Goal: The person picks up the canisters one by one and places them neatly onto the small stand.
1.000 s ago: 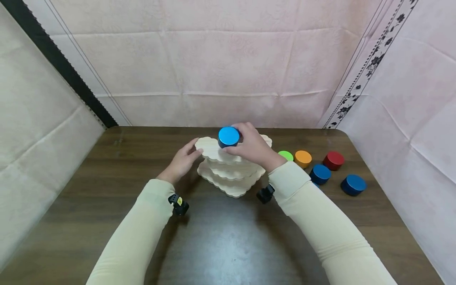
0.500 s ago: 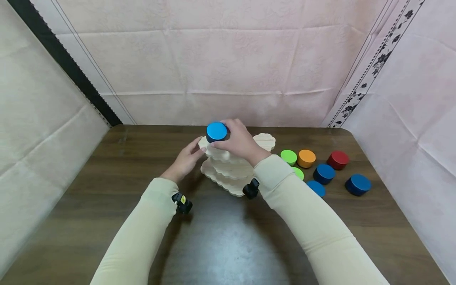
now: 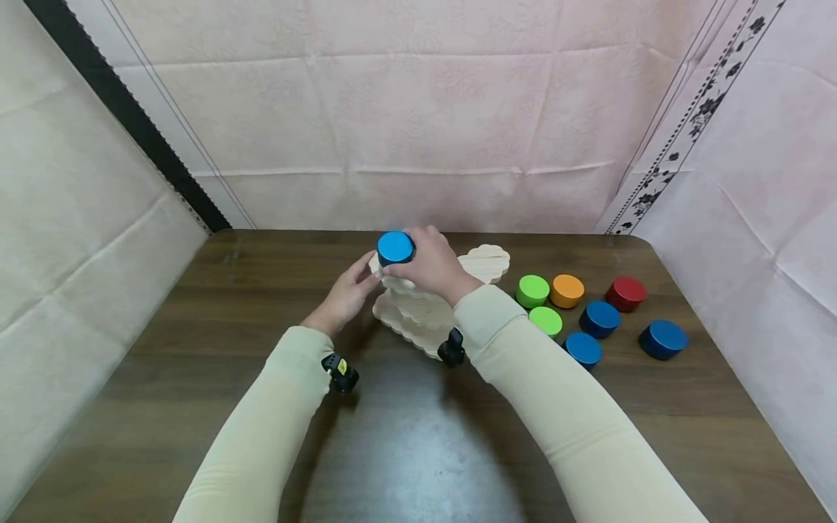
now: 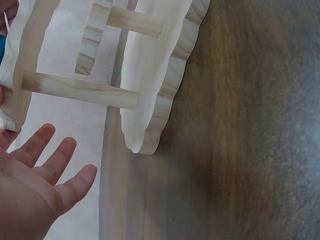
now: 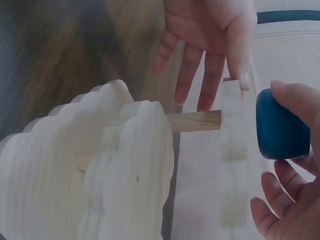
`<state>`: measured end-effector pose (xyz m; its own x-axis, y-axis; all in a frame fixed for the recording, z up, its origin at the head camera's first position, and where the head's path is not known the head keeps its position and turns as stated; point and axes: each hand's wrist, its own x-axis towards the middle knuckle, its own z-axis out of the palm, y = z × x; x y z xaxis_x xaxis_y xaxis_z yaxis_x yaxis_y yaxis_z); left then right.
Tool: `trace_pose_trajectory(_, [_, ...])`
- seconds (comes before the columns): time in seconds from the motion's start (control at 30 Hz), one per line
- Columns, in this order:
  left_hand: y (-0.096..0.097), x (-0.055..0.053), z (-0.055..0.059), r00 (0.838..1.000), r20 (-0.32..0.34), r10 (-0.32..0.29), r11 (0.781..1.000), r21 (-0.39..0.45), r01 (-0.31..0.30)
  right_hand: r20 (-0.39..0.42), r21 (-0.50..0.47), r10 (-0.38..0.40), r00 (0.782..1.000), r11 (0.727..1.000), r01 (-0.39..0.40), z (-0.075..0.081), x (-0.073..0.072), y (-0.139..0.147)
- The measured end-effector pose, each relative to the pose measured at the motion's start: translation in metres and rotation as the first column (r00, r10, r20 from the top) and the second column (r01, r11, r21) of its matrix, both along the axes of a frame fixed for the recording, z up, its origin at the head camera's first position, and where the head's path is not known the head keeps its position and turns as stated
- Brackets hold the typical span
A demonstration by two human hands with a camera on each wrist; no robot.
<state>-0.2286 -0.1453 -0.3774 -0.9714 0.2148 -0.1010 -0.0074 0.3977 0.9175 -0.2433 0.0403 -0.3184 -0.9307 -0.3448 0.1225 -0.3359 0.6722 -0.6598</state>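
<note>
A pale wooden stand (image 3: 418, 314) with several scalloped tiers joined by round pegs is at the table's far middle. My left hand (image 3: 343, 299) pinches the left edge of its top tier, thumb above and fingers beneath; its other fingers spread loose in the left wrist view. Close over that tier's left end, my right hand (image 3: 433, 265) holds a round blue block (image 3: 395, 247) between thumb and fingers. The right wrist view has a narrow gap between the blue block (image 5: 281, 127) and the tier (image 5: 232, 150). My right hand hides part of the top tier.
Right of the stand are two green blocks (image 3: 532, 290), an orange block (image 3: 566, 290), a red block (image 3: 625, 293) and several blue blocks (image 3: 663, 339). The dark wooden table (image 3: 392, 450) meets hanging pale cloth (image 3: 418, 131) at its back and sides.
My right hand has carried the blue block left along the top tier, then slightly down toward its left end. The green blocks have come out from behind my right arm. My left hand keeps its place.
</note>
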Motion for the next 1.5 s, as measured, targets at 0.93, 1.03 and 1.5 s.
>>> trace_pose_trajectory(0.93, [0.001,0.005,0.002,0.999,0.006,-0.054,0.998,-0.043,0.054,0.042,0.069,-0.054,0.998,0.996,0.051,-0.015,-0.002,-0.013])
trace_pose_trajectory(1.03, [0.001,0.004,0.001,0.998,0.008,-0.057,0.998,-0.038,0.057,0.034,0.081,-0.057,0.998,0.995,0.054,-0.016,-0.001,-0.014])
trace_pose_trajectory(1.5, [-0.005,-0.003,0.000,0.999,0.001,-0.035,0.999,-0.041,0.035,-0.150,0.186,-0.035,0.988,0.981,0.063,-0.007,0.008,-0.012])
